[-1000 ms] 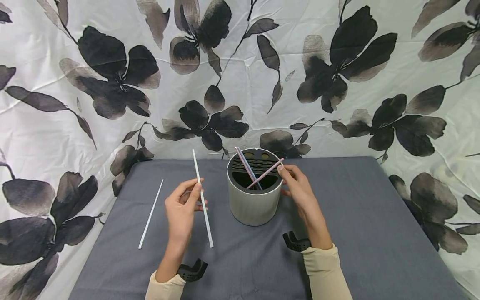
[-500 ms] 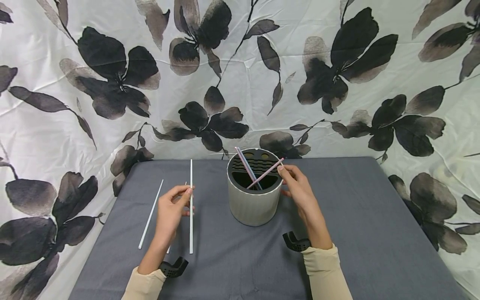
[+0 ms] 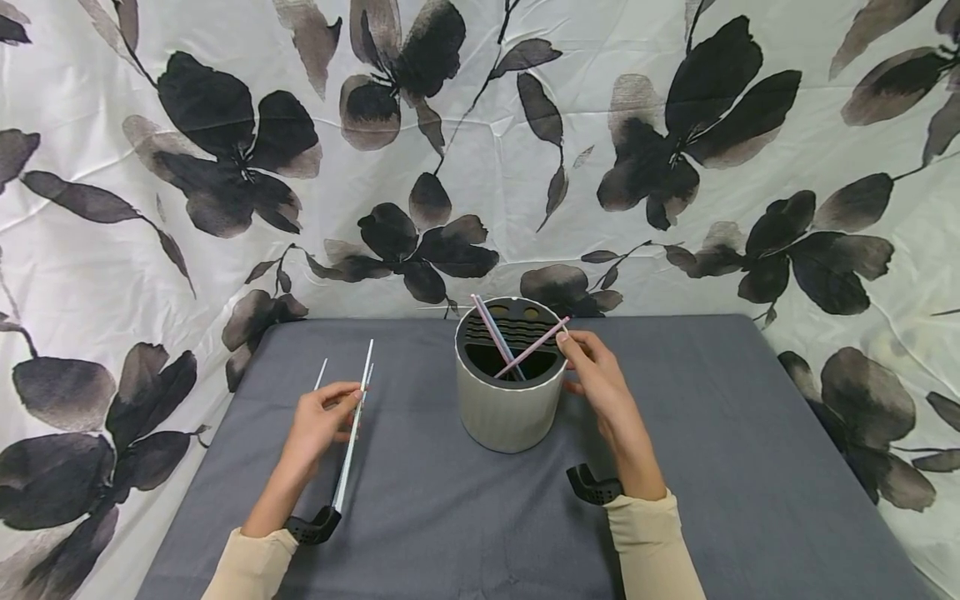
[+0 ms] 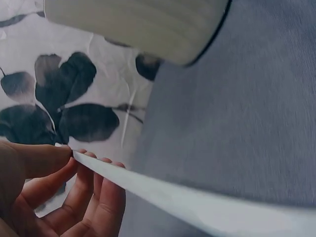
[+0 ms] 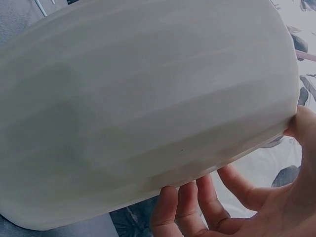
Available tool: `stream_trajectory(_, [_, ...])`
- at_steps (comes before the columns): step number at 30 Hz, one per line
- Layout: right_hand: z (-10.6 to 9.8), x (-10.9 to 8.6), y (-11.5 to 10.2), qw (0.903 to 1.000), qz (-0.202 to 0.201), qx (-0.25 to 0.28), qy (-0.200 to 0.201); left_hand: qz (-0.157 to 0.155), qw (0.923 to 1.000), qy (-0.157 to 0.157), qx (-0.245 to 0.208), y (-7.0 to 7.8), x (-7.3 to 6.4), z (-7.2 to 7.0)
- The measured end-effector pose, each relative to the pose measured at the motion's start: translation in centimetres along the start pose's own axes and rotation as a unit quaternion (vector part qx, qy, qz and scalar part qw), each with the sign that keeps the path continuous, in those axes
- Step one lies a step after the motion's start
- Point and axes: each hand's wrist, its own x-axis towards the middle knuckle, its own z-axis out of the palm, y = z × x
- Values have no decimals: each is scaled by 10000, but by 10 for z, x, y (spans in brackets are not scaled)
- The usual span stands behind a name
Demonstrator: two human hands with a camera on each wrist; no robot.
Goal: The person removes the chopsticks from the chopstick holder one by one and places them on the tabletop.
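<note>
White stick (image 3: pixel 348 457) (in left grip (image 3: pixel 318 422))

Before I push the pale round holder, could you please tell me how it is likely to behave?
The holder will probably resist tipping, as it stands upright and looks broad for its height. Its smooth-looking wall may feel slightly slippery. The coloured sticks might shift, since they lean at angles with room around them.

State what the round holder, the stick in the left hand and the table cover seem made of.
Holder: probably hard plastic, satin, judging by its smooth, faintly banded wall.
Stick: perhaps paper or plastic, matte; its smooth white face settles neither.
Table cover: likely woven cloth, matte, with fine threads and wrinkles.
</note>
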Motion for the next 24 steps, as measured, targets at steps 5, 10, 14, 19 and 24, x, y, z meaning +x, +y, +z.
stream_trajectory(5, [0, -1, 2, 10000, -24, -29, -4, -104, 9995, 101, 284, -10, 7, -11])
stream_trajectory(10, [0, -2, 2, 10000, -31, -28, 26, 12, 9968, 295, 740, -22, 14, -19])
stream_trajectory(14, [0, -2, 2, 10000, -27, -26, 48, 136, 9928, 412, 1116, -29, 19, -23])
stream_trajectory(19, [1, -1, 2, 10000, -15, -31, 49, 509, 9771, 653, 1962, -44, 27, -26])
stream_trajectory(24, [1, -2, 2, 10000, -5, -60, 49, 688, 9632, 834, 2459, -56, 35, -25])
